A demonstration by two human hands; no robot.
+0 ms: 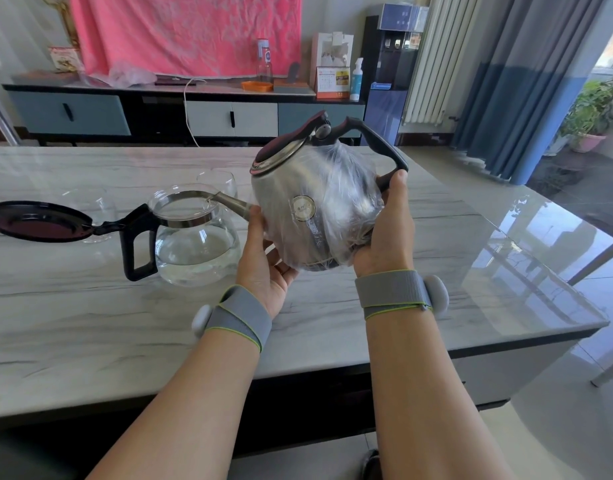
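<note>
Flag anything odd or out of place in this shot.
The steel kettle, gripped by the left hand and right hand, has its body wrapped in clear plastic film, yet it is tilted with its spout over the open glass pot, and the kettle's lid is ajar. No spill shows on the table.

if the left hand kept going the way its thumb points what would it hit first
Probably the spout of the kettle: the left hand cups the kettle, thumb tip just below the spout's root. Beyond it stands the glass pot, depth unclear.
</note>
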